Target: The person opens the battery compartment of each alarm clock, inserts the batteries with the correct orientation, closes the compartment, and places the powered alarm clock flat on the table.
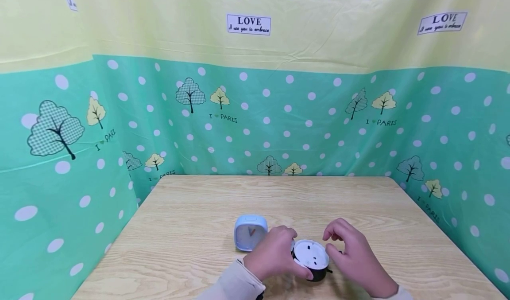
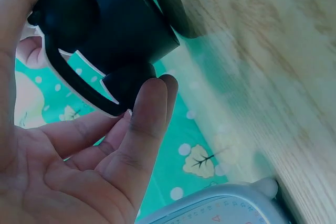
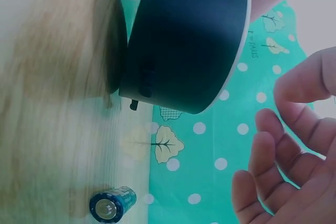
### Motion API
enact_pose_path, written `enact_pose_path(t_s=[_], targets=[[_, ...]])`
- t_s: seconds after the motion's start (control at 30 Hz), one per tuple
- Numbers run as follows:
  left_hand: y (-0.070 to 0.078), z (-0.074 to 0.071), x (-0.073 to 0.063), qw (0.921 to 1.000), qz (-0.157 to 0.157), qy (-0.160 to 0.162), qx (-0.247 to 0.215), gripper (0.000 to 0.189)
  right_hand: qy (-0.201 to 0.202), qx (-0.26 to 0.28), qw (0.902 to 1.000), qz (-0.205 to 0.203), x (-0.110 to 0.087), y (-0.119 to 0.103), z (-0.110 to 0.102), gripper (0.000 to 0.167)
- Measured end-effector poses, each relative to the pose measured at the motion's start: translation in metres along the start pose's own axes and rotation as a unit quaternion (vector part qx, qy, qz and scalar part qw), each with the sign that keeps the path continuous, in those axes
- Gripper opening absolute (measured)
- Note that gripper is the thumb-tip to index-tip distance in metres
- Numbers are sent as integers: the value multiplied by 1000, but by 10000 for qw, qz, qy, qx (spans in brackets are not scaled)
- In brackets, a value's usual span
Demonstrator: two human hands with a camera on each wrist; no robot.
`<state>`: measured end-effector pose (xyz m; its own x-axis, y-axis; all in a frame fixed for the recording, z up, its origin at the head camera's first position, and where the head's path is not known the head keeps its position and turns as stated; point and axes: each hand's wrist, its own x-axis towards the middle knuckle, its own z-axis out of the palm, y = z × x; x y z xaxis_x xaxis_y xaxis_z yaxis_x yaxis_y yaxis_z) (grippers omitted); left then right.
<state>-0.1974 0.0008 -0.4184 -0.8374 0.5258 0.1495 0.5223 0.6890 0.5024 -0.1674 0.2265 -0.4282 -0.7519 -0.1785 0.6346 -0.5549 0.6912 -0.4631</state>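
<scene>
My left hand (image 1: 274, 255) grips a black round twin-bell alarm clock (image 1: 311, 253) by its side. The clock's white disc with small dark marks is turned up. In the left wrist view, fingers (image 2: 149, 111) reach the black handle (image 2: 79, 80) and a bell (image 2: 131, 82). A small black peg (image 3: 134, 105) sticks out near the clock's lower edge in the right wrist view. Just right of the clock, my right hand (image 1: 352, 253) hovers apart from it, fingers loosely bent and holding nothing.
A light blue square clock (image 1: 250, 232) stands on the wooden table (image 1: 191, 220) left of my left hand. One battery (image 3: 113, 204) lies on the tabletop on the right-hand side. Patterned green and yellow curtain (image 1: 287, 127) surrounds the table's back and sides.
</scene>
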Motion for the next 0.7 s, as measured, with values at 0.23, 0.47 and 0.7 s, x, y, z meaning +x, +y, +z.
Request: enact_pose_path(t_s=[0.23, 0.47, 0.7], targets=[[0, 2, 1, 9996, 146, -32, 228, 73, -280, -347, 9982, 409, -3, 2, 3, 35], [0, 4, 0, 9992, 167, -57, 354, 74, -744, -371, 9911, 1044, -1, -2, 1, 29], [0, 7, -1, 9985, 278, -24, 473, 70, -1270, -437, 9778, 1607, 0, -3, 1, 21]])
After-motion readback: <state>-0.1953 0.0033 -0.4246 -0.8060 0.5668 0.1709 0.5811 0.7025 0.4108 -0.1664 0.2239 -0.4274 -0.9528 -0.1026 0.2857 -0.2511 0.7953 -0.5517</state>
